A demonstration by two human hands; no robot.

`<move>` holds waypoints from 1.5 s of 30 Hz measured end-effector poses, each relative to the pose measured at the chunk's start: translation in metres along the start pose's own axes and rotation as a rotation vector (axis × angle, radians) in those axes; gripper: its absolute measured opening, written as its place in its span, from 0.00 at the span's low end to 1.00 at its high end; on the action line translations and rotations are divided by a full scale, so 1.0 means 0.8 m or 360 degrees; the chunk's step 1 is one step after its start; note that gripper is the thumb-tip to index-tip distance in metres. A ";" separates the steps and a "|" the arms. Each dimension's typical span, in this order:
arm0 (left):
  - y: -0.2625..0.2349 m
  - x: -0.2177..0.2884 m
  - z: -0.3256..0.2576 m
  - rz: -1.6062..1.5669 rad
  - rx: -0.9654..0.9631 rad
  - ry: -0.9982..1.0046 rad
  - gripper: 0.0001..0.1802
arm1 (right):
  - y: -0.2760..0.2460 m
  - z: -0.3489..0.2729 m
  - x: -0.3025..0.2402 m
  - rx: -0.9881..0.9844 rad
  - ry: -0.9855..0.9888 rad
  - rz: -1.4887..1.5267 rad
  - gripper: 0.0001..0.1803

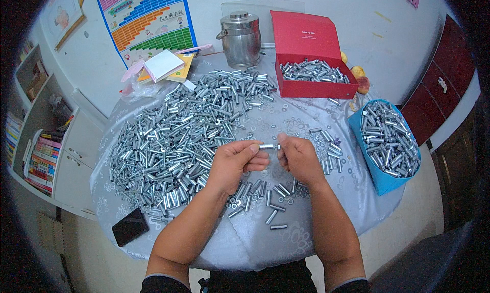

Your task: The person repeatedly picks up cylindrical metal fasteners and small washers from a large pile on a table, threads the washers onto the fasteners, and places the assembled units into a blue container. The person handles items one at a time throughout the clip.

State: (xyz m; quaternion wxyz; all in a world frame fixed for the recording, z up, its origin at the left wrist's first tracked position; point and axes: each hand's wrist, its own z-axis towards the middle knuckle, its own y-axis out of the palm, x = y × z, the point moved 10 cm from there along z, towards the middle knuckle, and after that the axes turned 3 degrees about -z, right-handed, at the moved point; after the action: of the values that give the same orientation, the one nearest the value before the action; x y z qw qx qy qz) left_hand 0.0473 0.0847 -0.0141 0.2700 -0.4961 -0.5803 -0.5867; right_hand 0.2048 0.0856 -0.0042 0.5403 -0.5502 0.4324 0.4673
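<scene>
Over the middle of the table I hold a shiny metal expansion bolt (267, 146) level between both hands. My left hand (236, 157) pinches its left end between thumb and fingers. At its right end, the thumb and fingers of my right hand (298, 156) close around the nut end. A big heap of metal sleeves and bolts (173, 145) spreads to the left of my hands. Below them, several loose sleeves (274, 207) and small washers lie on the silvery tablecloth (245, 247). More sleeves (332, 152) sit right of my right hand.
Bolts fill a red box (319, 90) with its lid raised, and a blue fabric basket (380, 170) at the right edge. A steel pot (241, 37) stands at the back. Notebooks (164, 66) lie back left, a black phone (129, 227) front left. Bookshelves (46, 160) flank the table.
</scene>
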 end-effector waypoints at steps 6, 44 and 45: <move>-0.008 -0.004 0.004 -0.0096 0.0031 0.0006 0.14 | 0.004 0.000 -0.025 0.0096 -0.0286 0.0223 0.18; -0.002 -0.001 0.000 -0.0082 0.0002 0.0018 0.13 | -0.004 -0.002 -0.022 0.0182 -0.0271 0.0179 0.16; -0.003 -0.002 0.001 -0.0079 0.0005 0.0022 0.14 | -0.001 -0.002 -0.021 0.0109 -0.0259 0.0079 0.16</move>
State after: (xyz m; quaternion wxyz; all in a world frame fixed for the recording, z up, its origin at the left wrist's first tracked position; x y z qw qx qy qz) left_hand 0.0461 0.0854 -0.0163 0.2601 -0.4770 -0.5915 -0.5958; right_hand 0.2021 0.0835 0.0126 0.5804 -0.4809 0.4161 0.5087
